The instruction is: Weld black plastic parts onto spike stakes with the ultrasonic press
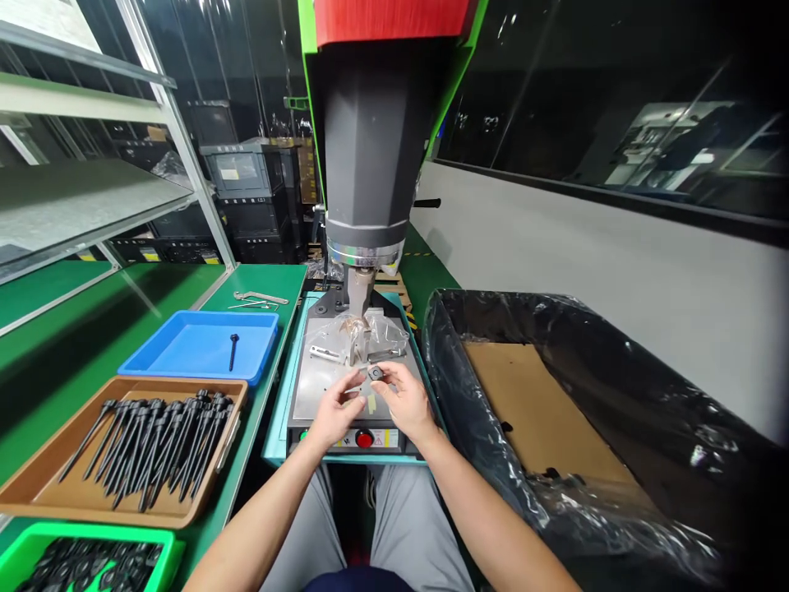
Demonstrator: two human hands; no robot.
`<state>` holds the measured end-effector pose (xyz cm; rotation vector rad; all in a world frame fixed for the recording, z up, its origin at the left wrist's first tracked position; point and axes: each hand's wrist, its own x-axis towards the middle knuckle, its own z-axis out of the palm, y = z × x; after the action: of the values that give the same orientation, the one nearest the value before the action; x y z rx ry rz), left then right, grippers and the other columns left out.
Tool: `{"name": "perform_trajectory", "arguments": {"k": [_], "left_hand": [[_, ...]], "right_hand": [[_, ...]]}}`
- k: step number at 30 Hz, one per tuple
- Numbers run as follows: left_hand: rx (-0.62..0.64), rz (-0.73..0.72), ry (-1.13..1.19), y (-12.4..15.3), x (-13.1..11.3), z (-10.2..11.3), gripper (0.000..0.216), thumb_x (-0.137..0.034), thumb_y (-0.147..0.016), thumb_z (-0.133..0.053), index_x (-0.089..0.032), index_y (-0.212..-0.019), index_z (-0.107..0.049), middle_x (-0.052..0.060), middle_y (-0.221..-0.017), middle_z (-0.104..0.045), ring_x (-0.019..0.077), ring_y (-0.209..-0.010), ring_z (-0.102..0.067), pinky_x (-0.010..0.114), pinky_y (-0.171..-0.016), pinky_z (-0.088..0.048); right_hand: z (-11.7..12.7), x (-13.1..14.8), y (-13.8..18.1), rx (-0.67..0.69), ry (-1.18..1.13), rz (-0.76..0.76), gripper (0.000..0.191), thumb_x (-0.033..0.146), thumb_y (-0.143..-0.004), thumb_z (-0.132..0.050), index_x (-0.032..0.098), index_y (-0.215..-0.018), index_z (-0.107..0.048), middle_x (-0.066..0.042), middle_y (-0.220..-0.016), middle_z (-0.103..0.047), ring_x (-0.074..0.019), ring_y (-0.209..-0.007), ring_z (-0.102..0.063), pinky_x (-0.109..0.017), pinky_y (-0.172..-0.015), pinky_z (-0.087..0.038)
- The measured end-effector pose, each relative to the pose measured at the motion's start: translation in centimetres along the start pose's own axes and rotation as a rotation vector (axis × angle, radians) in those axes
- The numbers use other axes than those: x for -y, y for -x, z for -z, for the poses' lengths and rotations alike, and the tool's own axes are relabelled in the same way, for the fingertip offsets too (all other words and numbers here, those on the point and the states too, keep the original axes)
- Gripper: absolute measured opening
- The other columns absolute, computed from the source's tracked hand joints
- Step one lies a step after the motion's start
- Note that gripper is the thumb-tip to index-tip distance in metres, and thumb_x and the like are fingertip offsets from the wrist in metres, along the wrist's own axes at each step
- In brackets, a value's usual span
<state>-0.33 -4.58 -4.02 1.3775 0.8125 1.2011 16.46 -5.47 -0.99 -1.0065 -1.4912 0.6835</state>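
Both hands at 6 o'clock of press plate (320, 386). Right hand (403, 399) pinches small black cap (376, 373); left hand (336, 411) fingers touch it, grip unclear. One pin (233, 349) in blue tray (185, 362); approx. whole brown tray (37, 485) of pins (154, 440) left, at 9 o'clock.

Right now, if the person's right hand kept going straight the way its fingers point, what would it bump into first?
Probably the left hand: the right hand, pinching a small black part, points left and slightly away, toward it. Depth is hard to judge.
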Motion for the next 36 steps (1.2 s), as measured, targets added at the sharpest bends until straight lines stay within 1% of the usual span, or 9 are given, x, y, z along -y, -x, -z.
{"name": "perform_trajectory", "arguments": {"k": [3, 6, 10, 14, 22, 25, 28, 33, 36], "left_hand": [[0.007, -0.089, -0.185, 1.4, -1.4, -0.9, 0.032, -0.036, -0.081, -0.068, -0.02, -0.109, -0.069, 0.01, -0.116, -0.066, 0.0244, -0.106, -0.061, 0.039, -0.092, -0.048], [-0.032, -0.09, -0.274, 2.6, -2.3, -1.4, 0.021, -0.039, -0.083, -0.064, -0.019, -0.086, -0.07, 0.006, -0.09, -0.068, 0.0192, -0.083, -0.062, 0.032, -0.077, -0.049], [-0.009, 0.036, -0.15, 4.1, -2.9, -1.4, 0.025, -0.042, -0.081, -0.067, -0.017, -0.085, -0.067, 0.002, -0.073, -0.063, 0.0149, -0.068, -0.056, 0.029, -0.067, -0.046], [0.029, 0.083, -0.051, 5.4, -3.6, -0.9, 0.027, -0.042, -0.081, -0.068, -0.015, -0.086, -0.067, 0.001, -0.071, -0.061, 0.0131, -0.065, -0.053, 0.028, -0.065, -0.043], [-0.002, 0.128, -0.159, 9.1, -6.8, 1.5, 0.023, -0.037, -0.078, -0.069, -0.014, -0.079, -0.066, 0.0, -0.065, -0.057, 0.0111, -0.059, -0.048, 0.025, -0.058, -0.038], [-0.04, 0.115, -0.424, 11.0, -8.8, 5.0, 0.019, -0.035, -0.081, -0.063, -0.016, -0.08, -0.069, 0.0, -0.068, -0.061, 0.013, -0.062, -0.051, 0.025, -0.058, -0.039], [-0.236, 0.126, -0.765, 13.0, -10.7, 10.8, 0.016, -0.029, -0.078, -0.064, -0.02, -0.087, -0.072, 0.004, -0.085, -0.07, 0.0185, -0.077, -0.061, 0.028, -0.069, -0.045], [-0.508, 0.557, -1.242, 14.7, -11.8, 21.5, 0.024, -0.028, -0.078, -0.063, -0.021, -0.1, -0.072, 0.006, -0.097, -0.073, 0.0214, -0.091, -0.065, 0.029, -0.082, -0.046], [-0.553, 0.7, -1.308, 14.6, -11.0, 25.1, 0.021, -0.026, -0.076, -0.066, -0.019, -0.094, -0.073, 0.009, -0.097, -0.074, 0.0238, -0.094, -0.065, 0.03, -0.08, -0.047]], "right_hand": [[-0.9, 1.6, 1.3, 0.01, -0.072, -0.014, 0.031, 0.039, -0.084, -0.067, 0.022, -0.109, -0.06, -0.007, -0.102, -0.071, -0.0209, -0.09, -0.068, -0.035, -0.082, -0.056], [-1.6, 2.7, 2.1, -0.017, -0.167, -0.109, 0.036, 0.044, -0.083, -0.066, 0.02, -0.109, -0.061, -0.009, -0.099, -0.072, -0.0227, -0.088, -0.069, -0.035, -0.077, -0.057], [-1.7, 3.5, 2.5, 0.037, -0.173, -0.202, 0.044, 0.048, -0.084, -0.062, 0.019, -0.117, -0.064, -0.012, -0.108, -0.071, -0.0258, -0.098, -0.067, -0.037, -0.079, -0.057], [-2.0, 4.0, 3.0, 0.208, -0.141, -0.279, 0.036, 0.051, -0.086, -0.059, 0.017, -0.093, -0.072, -0.008, -0.093, -0.073, -0.0251, -0.091, -0.069, -0.037, -0.08, -0.055], [-6.1, 5.1, 4.3, 0.215, -0.329, -0.396, 0.042, 0.056, -0.069, -0.076, 0.017, -0.08, -0.066, -0.006, -0.078, -0.07, -0.0208, -0.07, -0.065, -0.033, -0.067, -0.053], [-7.4, 5.4, 4.5, 0.304, -0.342, -0.409, 0.049, 0.059, -0.065, -0.078, 0.017, -0.089, -0.068, -0.01, -0.09, -0.072, -0.0248, -0.083, -0.067, -0.037, -0.076, -0.054], [-7.5, 5.3, 4.8, 0.352, -0.369, -0.477, 0.052, 0.061, -0.065, -0.077, 0.018, -0.094, -0.067, -0.013, -0.095, -0.073, -0.0268, -0.089, -0.068, -0.038, -0.076, -0.055], [-5.6, 4.6, 5.8, 0.347, -0.345, -0.567, 0.048, 0.06, -0.065, -0.078, 0.02, -0.09, -0.07, -0.014, -0.089, -0.073, -0.0272, -0.082, -0.069, -0.039, -0.072, -0.056], [-3.8, 4.0, 6.7, 0.313, -0.289, -0.585, 0.046, 0.061, -0.065, -0.076, 0.021, -0.088, -0.072, -0.014, -0.088, -0.073, -0.0288, -0.081, -0.069, -0.041, -0.072, -0.057]]}}
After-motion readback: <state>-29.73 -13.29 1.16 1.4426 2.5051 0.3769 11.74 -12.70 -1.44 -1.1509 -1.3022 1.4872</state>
